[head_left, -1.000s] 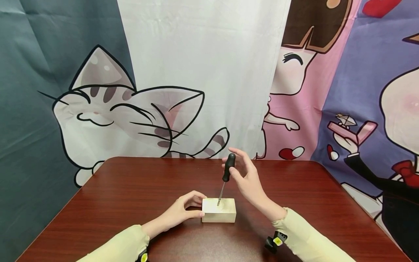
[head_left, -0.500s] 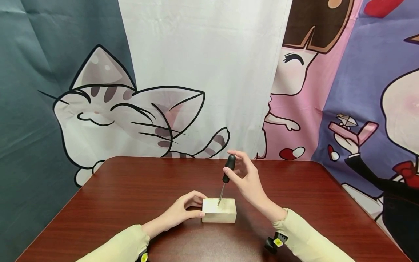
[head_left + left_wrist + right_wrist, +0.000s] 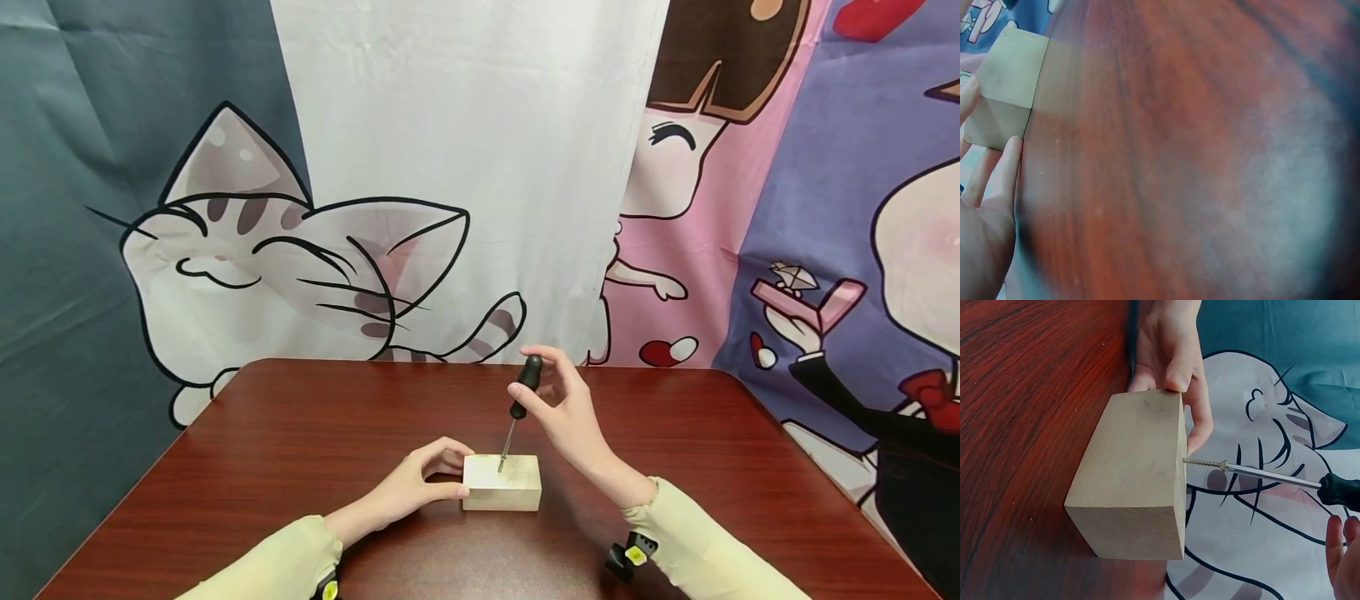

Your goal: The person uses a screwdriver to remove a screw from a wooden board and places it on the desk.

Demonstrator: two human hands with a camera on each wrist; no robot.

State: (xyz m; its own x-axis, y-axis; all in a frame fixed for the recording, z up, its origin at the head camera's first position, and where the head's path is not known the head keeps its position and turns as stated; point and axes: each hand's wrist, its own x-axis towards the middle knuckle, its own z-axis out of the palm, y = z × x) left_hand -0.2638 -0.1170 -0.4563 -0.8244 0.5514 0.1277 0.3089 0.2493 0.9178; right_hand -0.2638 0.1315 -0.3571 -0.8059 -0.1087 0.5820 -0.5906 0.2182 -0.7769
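A pale wooden block [image 3: 501, 498] lies on the table; my left hand [image 3: 408, 483] grips its left end between thumb and fingers. In the right wrist view a brass-coloured screw [image 3: 1205, 462] stands in the block's top face, most of its thread exposed. The tip of a screwdriver [image 3: 1272, 475] meets the screw head. My right hand [image 3: 562, 408] holds the screwdriver's black handle [image 3: 528, 375] between thumb and fingers, the tool leaning slightly right. In the left wrist view only the block's end [image 3: 1013, 69] and part of the left hand [image 3: 988, 231] show.
A reddish-brown wooden table [image 3: 337, 400] carries the block. Behind it hangs a cartoon-printed cloth backdrop [image 3: 450, 125]. Black camera mounts sit at both wrists, the right one [image 3: 632, 554] close above the tabletop.
My right thumb has moved left across the screwdriver handle, and the handle top has shifted slightly. The left hand and the block stay in place.
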